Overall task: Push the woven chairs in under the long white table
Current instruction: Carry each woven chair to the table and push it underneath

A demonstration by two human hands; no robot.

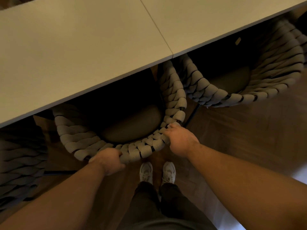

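My left hand [107,161], low and left of centre, and my right hand [180,141], just right of centre, both grasp the woven back rim of the chair [144,150], fingers curled over the braid. The chair sits mid-frame, its seat partly under the table [83,47] edge. I'd push evenly with both arms, square to that edge. A skewed shove could knock the right chair [274,72], just beside it, or swing toward the left chair [20,163].
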